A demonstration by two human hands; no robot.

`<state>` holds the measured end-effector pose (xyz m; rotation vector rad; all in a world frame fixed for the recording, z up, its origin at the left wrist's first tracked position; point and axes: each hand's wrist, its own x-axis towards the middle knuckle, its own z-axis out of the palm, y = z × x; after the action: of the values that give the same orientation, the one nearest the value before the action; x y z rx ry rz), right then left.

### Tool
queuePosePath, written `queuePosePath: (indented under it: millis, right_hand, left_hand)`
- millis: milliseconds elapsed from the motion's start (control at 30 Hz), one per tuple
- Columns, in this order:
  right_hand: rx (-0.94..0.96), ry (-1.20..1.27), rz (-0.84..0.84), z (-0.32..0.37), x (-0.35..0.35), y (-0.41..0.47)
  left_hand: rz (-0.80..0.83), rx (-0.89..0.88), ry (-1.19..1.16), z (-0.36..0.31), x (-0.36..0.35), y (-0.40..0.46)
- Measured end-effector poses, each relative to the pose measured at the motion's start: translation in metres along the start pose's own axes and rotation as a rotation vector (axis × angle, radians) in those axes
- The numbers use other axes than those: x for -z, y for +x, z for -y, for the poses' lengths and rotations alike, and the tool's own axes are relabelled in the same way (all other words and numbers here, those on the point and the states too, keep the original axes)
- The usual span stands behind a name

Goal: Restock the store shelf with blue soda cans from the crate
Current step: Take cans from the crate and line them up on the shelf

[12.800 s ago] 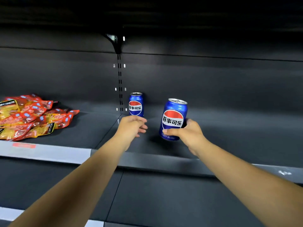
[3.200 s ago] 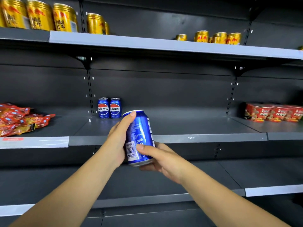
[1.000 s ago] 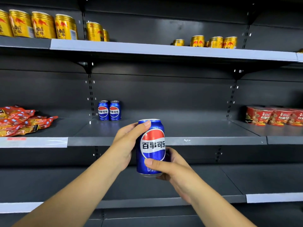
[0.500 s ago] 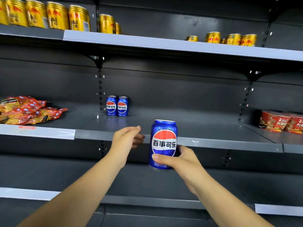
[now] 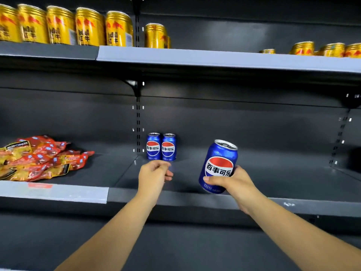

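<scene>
The right hand [image 5: 232, 182] grips a blue soda can [image 5: 218, 165] around its lower half, thumb across the front below the logo and the other fingers wrapped behind it; the can leans slightly, top tipped toward one o'clock, and is held above the front part of the dark middle shelf [image 5: 195, 173]. The left hand [image 5: 154, 176] hovers just above the same shelf at about nine o'clock from the held can, holding nothing, its fingers loosely curled inward with the thumb near the fingertips. At roughly twelve o'clock from the left hand, two blue cans [image 5: 161, 146] stand upright against the back panel, side by side and touching, logos facing out. Far toward nine o'clock on the neighbouring shelf section lies a heap of red and yellow snack packets [image 5: 39, 159]. On the upper shelf [image 5: 195, 57], gold cans [image 5: 78, 26] stand in a row at the left, with a few more at the far right. The crate is out of view.
</scene>
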<state>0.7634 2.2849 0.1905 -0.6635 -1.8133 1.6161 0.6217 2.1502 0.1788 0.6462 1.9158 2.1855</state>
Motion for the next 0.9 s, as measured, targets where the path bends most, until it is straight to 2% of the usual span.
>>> queuePosePath:
  millis: [267, 467, 700, 900]
  right_hand:
    - [-0.040, -0.081, -0.045, -0.037, -0.050, 0.090]
    - [-0.081, -0.113, -0.126, -0.062, -0.078, 0.136]
    - [-0.079, -0.177, -0.171, -0.071, -0.098, 0.171]
    - [-0.072, -0.279, -0.155, -0.075, -0.100, 0.199]
  left_hand:
    - [0.076, 0.060, 0.039, 0.025, 0.021, 0.090]
    - [0.258, 0.125, 0.278, 0.044, 0.031, 0.151]
    - [0.132, 0.128, 0.276, 0.067, 0.037, 0.215]
    - [0.128, 0.150, 0.261, 0.086, 0.028, 0.239]
